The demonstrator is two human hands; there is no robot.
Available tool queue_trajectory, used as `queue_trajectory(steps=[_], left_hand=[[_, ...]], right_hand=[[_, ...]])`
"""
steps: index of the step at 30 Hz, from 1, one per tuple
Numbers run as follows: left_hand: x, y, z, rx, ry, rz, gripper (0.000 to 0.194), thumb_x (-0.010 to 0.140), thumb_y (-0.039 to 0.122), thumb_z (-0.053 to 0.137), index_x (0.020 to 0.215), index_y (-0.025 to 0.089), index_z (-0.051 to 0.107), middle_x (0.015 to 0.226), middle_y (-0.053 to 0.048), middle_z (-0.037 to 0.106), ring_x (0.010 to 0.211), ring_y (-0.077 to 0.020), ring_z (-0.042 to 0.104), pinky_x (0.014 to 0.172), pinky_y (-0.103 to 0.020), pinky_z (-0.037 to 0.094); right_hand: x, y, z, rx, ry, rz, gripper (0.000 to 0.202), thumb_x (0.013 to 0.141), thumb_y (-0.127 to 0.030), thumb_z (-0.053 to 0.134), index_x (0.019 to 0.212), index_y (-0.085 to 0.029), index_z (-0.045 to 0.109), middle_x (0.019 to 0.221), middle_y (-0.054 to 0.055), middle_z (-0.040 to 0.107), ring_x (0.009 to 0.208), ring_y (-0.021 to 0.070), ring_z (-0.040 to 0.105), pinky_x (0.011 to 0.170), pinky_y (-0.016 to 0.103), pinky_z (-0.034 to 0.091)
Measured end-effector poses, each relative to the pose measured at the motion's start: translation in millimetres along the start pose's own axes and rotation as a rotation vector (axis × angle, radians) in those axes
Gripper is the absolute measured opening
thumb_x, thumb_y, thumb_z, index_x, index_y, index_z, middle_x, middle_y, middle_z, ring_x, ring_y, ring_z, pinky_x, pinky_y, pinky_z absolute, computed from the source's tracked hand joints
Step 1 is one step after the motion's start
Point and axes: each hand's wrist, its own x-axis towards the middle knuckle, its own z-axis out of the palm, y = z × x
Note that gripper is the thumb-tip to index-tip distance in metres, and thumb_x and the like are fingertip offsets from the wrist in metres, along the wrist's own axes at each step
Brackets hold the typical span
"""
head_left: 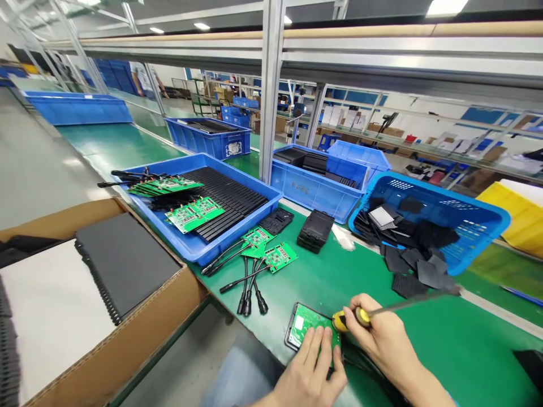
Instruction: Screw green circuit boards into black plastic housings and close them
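A green circuit board (309,317) lies in a shallow black plastic case (289,336) near the front edge of the bench. My left hand (311,370) rests on the board with its fingers stretched out flat. Closed around a screwdriver (340,321) with a yellow and black handle, my right hand (384,333) is at the board's right side. The handle's butt end meets the board's edge there, while the metal shaft points away to the upper right. Black cable (367,367) runs beneath my right wrist, partly hidden.
Boards with black cables (278,257) and stacked black cases (314,230) lie beyond my hands. A blue tray (203,257) holds black parts and more boards. Black pads spill from a blue basket (475,226). An open cardboard box (169,299) stands left; a metal post (271,96) rises behind.
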Motion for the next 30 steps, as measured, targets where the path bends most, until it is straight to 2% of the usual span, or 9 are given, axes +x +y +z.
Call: queue_trajectory(steps=[4, 9, 13, 18, 20, 22, 25, 28, 30], left_hand=[[-1, 2, 1.7, 0.008, 0.004, -0.016, 0.012, 0.091, 0.02, 0.055, 0.098, 0.013, 0.061, 0.096, -0.013, 0.076, 0.098, -0.0277, 0.071, 0.101, -0.043, 0.047], [-1, 3, 7.0, 0.027, 0.061, -0.019, 0.009, 0.089, 0.02, 0.055, 0.093, 0.014, 0.061, 0.09, -0.012, 0.076, 0.094, -0.0264, 0.072, 0.101, -0.043, 0.047], [-3, 5, 12.3, 0.009, 0.121, -0.044, 0.004, 0.087, 0.017, 0.056, 0.088, 0.016, 0.06, 0.085, -0.011, 0.075, 0.09, -0.0261, 0.073, 0.102, -0.044, 0.045], [-8, 8, 15.3, -0.028, 0.107, -0.049, 0.009, 0.085, 0.017, 0.055, 0.092, 0.016, 0.061, 0.083, -0.01, 0.073, 0.092, -0.0277, 0.07, 0.101, -0.045, 0.044], [-11, 13, 16.4, -0.026, 0.038, -0.035, 0.022, 0.087, 0.023, 0.055, 0.107, 0.017, 0.062, 0.093, -0.01, 0.072, 0.096, -0.0286, 0.067, 0.1, -0.047, 0.042], [-16, 18, 16.9, 0.007, -0.107, -0.049, 0.032, 0.091, 0.026, 0.053, 0.121, 0.017, 0.06, 0.109, -0.011, 0.069, 0.103, -0.0288, 0.062, 0.098, -0.046, 0.042], [-18, 17, 11.5, -0.01, -0.195, -0.017, 0.034, 0.094, 0.026, 0.05, 0.125, 0.014, 0.06, 0.12, -0.011, 0.065, 0.106, -0.0277, 0.058, 0.094, -0.042, 0.043], [-8, -5, -5.5, -0.178, -0.243, 0.05, 0.041, 0.094, 0.027, 0.052, 0.13, 0.009, 0.054, 0.113, -0.013, 0.067, 0.104, -0.0275, 0.061, 0.099, -0.044, 0.042], [5, -30, -19.1, -0.362, -0.442, 0.095, 0.054, 0.094, 0.034, 0.056, 0.138, 0.005, 0.042, 0.122, -0.017, 0.063, 0.116, -0.029, 0.056, 0.111, -0.05, 0.033]], right_hand=[[11, -7, 12, 0.094, 0.046, 0.029, 0.017, 0.098, -0.032, 0.049, 0.083, -0.023, 0.052, 0.067, -0.004, 0.055, 0.053, 0.0104, 0.052, 0.05, 0.019, 0.043], [25, -19, 28, 0.164, -0.044, 0.028, 0.019, 0.097, -0.031, 0.049, 0.08, -0.023, 0.05, 0.06, -0.007, 0.051, 0.048, 0.0097, 0.047, 0.047, 0.02, 0.039], [32, -25, 39, 0.24, -0.003, 0.044, 0.017, 0.098, -0.031, 0.048, 0.084, -0.021, 0.052, 0.071, -0.002, 0.056, 0.058, 0.0118, 0.052, 0.055, 0.022, 0.043], [32, -38, 40, 0.302, -0.072, 0.009, 0.017, 0.098, -0.03, 0.048, 0.083, -0.022, 0.052, 0.069, -0.003, 0.054, 0.058, 0.0119, 0.051, 0.054, 0.022, 0.042], [25, -44, 39, 0.347, -0.092, -0.04, 0.014, 0.098, -0.028, 0.046, 0.087, -0.022, 0.051, 0.073, -0.002, 0.055, 0.06, 0.0119, 0.052, 0.057, 0.023, 0.042], [17, -50, 39, 0.355, -0.151, -0.107, 0.013, 0.098, -0.027, 0.045, 0.086, -0.022, 0.05, 0.075, -0.002, 0.055, 0.062, 0.0126, 0.051, 0.057, 0.024, 0.041], [9, -52, 34, 0.36, -0.281, -0.11, 0.013, 0.098, -0.026, 0.044, 0.087, -0.023, 0.049, 0.076, -0.002, 0.056, 0.063, 0.0132, 0.052, 0.058, 0.025, 0.041], [7, -47, 13, 0.425, -0.139, -0.061, 0.008, 0.097, -0.025, 0.047, 0.091, -0.024, 0.052, 0.078, -0.002, 0.058, 0.065, 0.0128, 0.055, 0.059, 0.023, 0.045], [5, -44, -5, 0.388, 0.053, -0.031, 0.005, 0.096, -0.025, 0.05, 0.093, -0.025, 0.054, 0.078, -0.001, 0.06, 0.066, 0.0134, 0.058, 0.058, 0.022, 0.047]])
